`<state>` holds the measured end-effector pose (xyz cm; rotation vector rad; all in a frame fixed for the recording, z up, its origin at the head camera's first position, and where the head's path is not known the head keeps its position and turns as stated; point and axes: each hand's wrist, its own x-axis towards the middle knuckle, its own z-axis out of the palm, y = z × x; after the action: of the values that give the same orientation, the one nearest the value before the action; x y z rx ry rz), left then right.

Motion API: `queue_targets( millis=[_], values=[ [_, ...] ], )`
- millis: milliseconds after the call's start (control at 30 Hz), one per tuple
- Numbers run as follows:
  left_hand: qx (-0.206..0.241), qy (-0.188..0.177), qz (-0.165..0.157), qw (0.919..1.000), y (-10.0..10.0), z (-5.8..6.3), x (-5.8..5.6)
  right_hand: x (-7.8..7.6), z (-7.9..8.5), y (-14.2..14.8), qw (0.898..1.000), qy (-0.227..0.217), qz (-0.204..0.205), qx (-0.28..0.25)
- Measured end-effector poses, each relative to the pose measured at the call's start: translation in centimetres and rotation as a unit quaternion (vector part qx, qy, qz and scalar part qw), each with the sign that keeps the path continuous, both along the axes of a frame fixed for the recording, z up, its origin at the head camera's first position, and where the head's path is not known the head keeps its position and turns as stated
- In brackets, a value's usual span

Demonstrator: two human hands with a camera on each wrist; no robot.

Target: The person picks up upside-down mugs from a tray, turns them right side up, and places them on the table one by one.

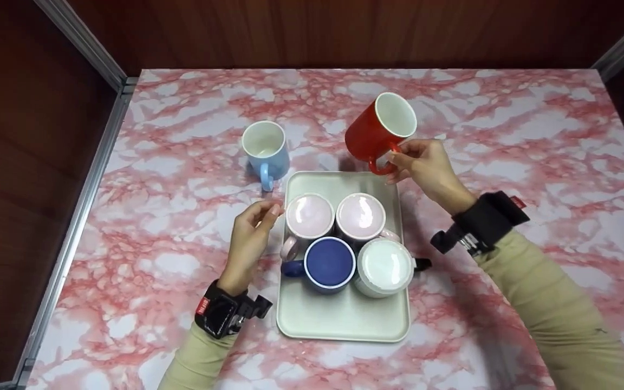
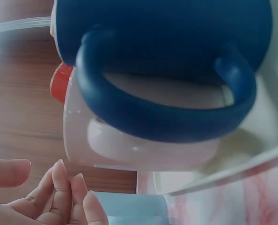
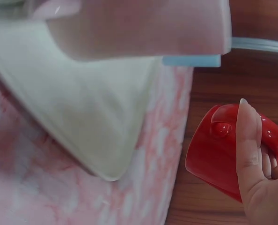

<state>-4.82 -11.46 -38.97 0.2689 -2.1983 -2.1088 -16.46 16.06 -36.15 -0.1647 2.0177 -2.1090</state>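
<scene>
By its handle, my right hand (image 1: 428,165) holds a red mug (image 1: 369,132), tilted over the far right corner of the tray (image 1: 344,325). In the right wrist view the thumb lies along the handle of the red mug (image 3: 211,159). My left hand (image 1: 249,233) hovers at the tray's left edge, beside a pink mug (image 1: 310,214), with its fingers loosely bent and nothing in them. The fingers (image 2: 62,187) show empty in the left wrist view. On the tray stand a second pink mug (image 1: 361,214), a dark blue mug (image 1: 330,262) and a white mug (image 1: 385,265) with a black handle.
Just beyond the tray's far left corner a light blue mug (image 1: 268,154) stands upright on the pink marbled table (image 1: 171,162). Wooden panels (image 1: 344,32) with metal frame strips (image 1: 84,179) border the table at the back and left.
</scene>
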Motion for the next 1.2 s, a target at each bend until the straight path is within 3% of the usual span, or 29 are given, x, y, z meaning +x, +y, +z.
queue_targets(
  millis=[300, 667, 967, 1200],
  values=[
    [-0.008, 0.003, -0.009, 0.9999, -0.2, -0.5, 0.0, -1.9, -1.7, -1.4, 0.998, -0.008, 0.020, 0.056],
    [-0.022, -0.001, -0.021, 0.9995, -0.1, -0.9, 0.1, -3.1, -2.9, -2.6, 0.991, -0.006, 0.035, 0.125],
    [-0.029, -0.003, -0.023, 0.9993, -0.2, -1.3, 0.2, -3.4, -3.5, -3.1, 0.980, 0.007, 0.052, 0.192],
    [-0.025, -0.006, -0.019, 0.9995, -0.2, -1.4, 0.3, -3.6, -3.6, -3.8, 0.968, 0.032, 0.089, 0.233]
  ],
)
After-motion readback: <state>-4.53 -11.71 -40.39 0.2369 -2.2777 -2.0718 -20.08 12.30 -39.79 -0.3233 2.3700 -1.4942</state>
